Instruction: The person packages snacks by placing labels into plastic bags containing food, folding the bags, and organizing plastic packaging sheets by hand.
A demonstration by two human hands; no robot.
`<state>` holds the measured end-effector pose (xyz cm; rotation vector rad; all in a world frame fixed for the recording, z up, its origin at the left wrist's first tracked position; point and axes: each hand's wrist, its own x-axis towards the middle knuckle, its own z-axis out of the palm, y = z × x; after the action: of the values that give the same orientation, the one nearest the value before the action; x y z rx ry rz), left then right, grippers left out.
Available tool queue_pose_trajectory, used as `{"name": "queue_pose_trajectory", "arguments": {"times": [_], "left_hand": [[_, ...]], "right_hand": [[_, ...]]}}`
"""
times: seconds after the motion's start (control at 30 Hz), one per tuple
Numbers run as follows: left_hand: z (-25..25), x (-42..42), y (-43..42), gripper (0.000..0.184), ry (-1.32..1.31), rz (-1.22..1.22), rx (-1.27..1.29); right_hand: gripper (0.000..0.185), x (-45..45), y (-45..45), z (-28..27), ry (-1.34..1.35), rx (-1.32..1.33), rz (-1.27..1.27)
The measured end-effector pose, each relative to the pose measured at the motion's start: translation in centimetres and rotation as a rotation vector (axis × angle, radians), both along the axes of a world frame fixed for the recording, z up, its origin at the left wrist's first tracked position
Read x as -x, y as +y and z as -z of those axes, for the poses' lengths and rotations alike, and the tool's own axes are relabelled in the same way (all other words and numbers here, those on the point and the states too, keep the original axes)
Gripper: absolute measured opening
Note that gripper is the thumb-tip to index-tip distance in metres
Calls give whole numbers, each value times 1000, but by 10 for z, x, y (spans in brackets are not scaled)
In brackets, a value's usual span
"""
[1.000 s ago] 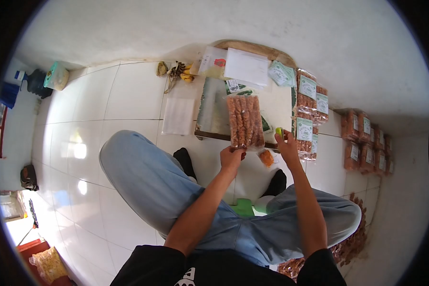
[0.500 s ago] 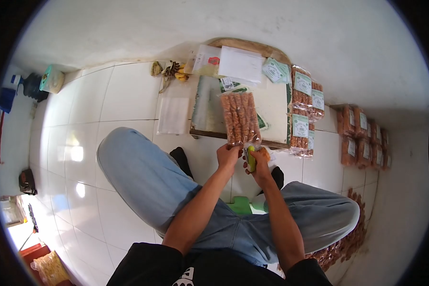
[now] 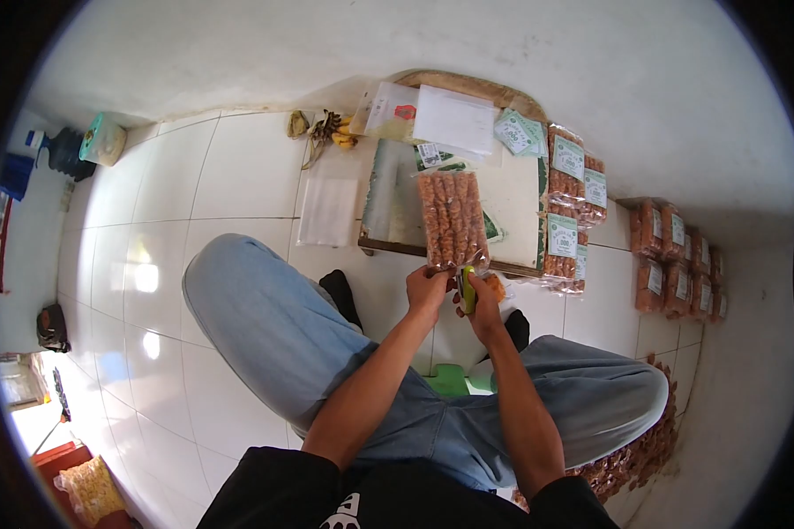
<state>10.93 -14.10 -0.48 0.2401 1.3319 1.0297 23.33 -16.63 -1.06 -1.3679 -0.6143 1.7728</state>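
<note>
My left hand (image 3: 426,289) is closed on the near edge of a clear plastic pack of brown twisted snacks (image 3: 453,216). The pack stretches away from me above the low table. In my right hand (image 3: 483,307) is a lime-green stapler (image 3: 468,292), gripped by its body. Its front end meets the near edge of the pack, just right of my left fingers. Whether its jaws are pressed together cannot be made out.
On the low table (image 3: 516,198) lie white sheets (image 3: 454,122) and green labels (image 3: 519,132). Labelled packs (image 3: 563,238) stand along its right side, with more packs (image 3: 673,256) by the wall. Bananas (image 3: 340,132) and clear plastic bags (image 3: 328,212) lie on the floor to the left.
The stapler has come up slightly, its front end now at the pack's near edge. My left hand keeps its hold on the pack. The whole view has shifted a little.
</note>
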Motion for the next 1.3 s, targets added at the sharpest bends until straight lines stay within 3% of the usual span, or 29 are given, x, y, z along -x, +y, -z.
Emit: {"name": "queue_pose_trajectory", "arguments": {"times": [0.7,1.3], "left_hand": [[15,5,2,18,172,99,-11],[0,4,9,11,-35,22,45]], "right_hand": [[37,6,3,4,-4,-36,-19],[32,17,11,17,-46,2,145]]}}
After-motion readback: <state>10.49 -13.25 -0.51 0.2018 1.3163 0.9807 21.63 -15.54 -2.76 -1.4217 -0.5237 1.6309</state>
